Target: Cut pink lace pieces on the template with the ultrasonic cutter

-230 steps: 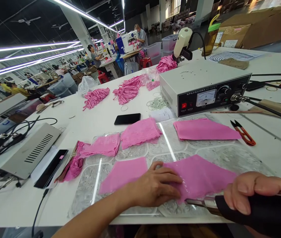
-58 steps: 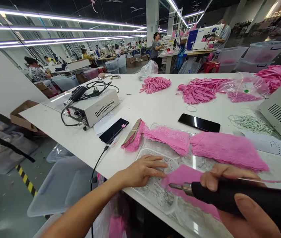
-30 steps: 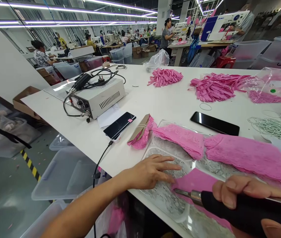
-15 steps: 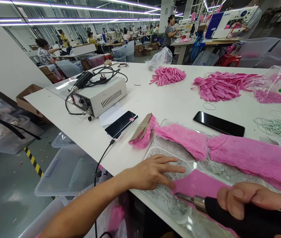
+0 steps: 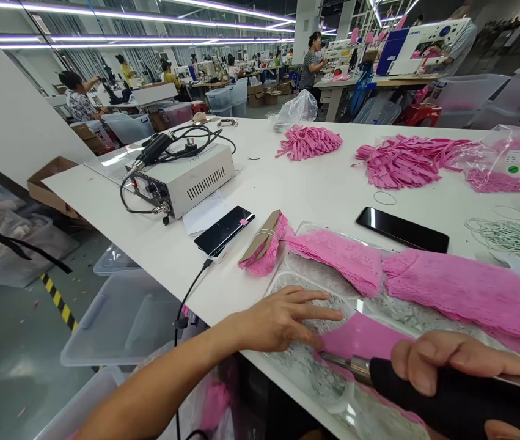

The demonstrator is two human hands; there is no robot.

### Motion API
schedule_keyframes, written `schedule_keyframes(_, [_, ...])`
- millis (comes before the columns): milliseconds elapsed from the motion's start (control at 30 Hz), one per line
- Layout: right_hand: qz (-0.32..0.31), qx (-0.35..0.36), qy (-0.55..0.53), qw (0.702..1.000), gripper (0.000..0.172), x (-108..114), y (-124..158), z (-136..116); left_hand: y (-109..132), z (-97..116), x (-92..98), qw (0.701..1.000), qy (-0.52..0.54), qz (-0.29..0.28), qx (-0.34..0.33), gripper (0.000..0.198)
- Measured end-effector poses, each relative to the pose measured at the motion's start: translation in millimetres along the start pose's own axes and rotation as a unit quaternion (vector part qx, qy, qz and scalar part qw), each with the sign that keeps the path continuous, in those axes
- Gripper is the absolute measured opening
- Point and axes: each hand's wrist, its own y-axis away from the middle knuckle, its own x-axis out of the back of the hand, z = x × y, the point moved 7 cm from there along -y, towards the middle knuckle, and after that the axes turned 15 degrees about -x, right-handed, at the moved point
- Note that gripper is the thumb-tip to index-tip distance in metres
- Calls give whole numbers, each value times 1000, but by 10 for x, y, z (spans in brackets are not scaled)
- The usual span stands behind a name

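Observation:
My left hand [image 5: 282, 318] lies flat, fingers stretched out, on the clear marbled mat [image 5: 305, 360], its fingertips touching the left corner of a pink fabric piece [image 5: 360, 336]. My right hand [image 5: 452, 366] is wrapped round the black handle of a hand tool [image 5: 447, 397]. The tool's metal tip [image 5: 337, 362] rests at the near edge of that pink piece. Behind it lie two stacks of pink lace pieces [image 5: 337, 256] [image 5: 461, 293].
On the white table stand a grey control box [image 5: 181, 177] with cables, two phones [image 5: 223, 231] [image 5: 401, 229], a cardboard-wrapped pink bundle [image 5: 264, 244], pink strip heaps [image 5: 308, 142] [image 5: 397, 162] and rubber bands [image 5: 507, 235]. Clear bins [image 5: 122, 318] sit on the floor to the left. People work at distant tables.
The view swung left from the meter box and snips to the table's left end. Over the last second my hands and the tool tip barely shifted on the pink piece.

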Motion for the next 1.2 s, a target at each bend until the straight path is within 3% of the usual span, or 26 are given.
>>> schedule_keyframes(200, [14,2,-11,1000,16,-79,-40,-41,4,6,14,1000,-3,6,-2,37])
schedule_keyframes(500, [-33,23,31,999,11,-165,-77,-133,14,0,-20,999,-2,-33,7,35])
schedule_keyframes(800, [50,28,14,998,16,-85,-100,-156,49,10,21,1000,-1,11,2,31])
schedule_keyframes(1200, [34,21,45,998,12,-135,-109,-121,54,-6,-42,999,-7,-32,22,30])
